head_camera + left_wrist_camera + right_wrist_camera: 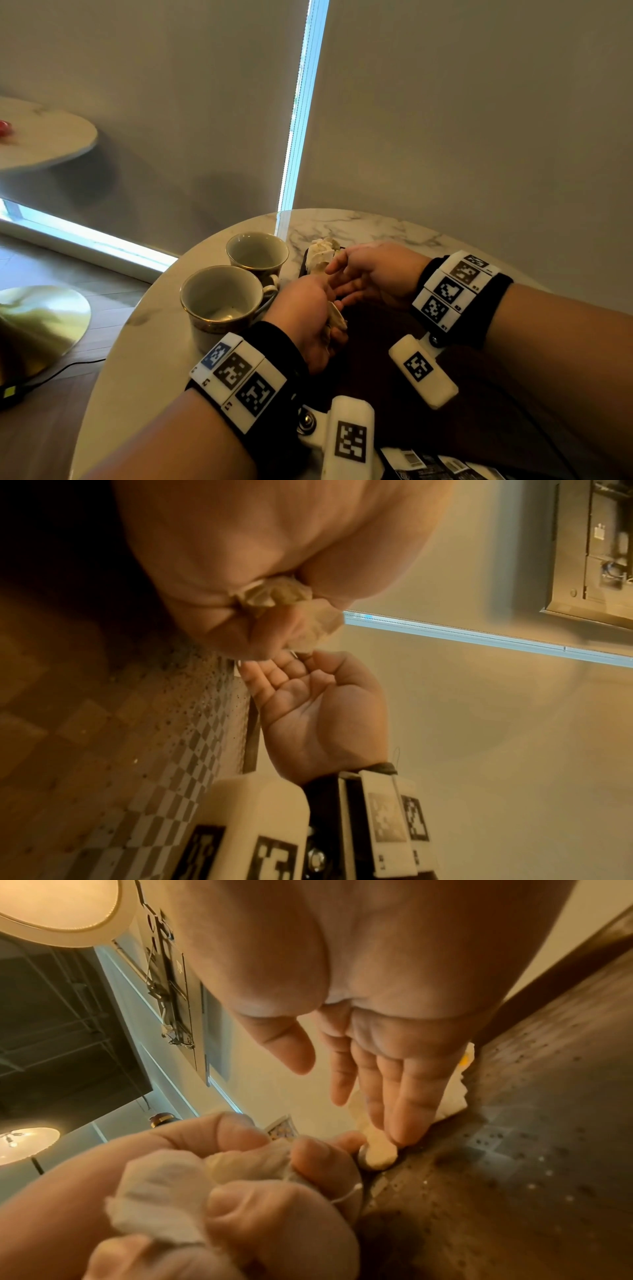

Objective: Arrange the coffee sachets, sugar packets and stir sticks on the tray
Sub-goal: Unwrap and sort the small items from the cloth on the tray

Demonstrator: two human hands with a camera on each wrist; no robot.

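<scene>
No brand or wording is legible anywhere (the dark packets (442, 466) at the near table edge are too blurred). Your left hand (310, 317) is curled round a bunch of crumpled white sachets (164, 1188). Your right hand (371, 274) has its fingers straight and relaxed, fingertips (404, 1131) touching another pale sachet (378, 1153) on the dark speckled tray (514, 1164). Two empty cups (222, 301) stand just left of the tray on a round marble table (359, 222), before drawn blinds (462, 120).
</scene>
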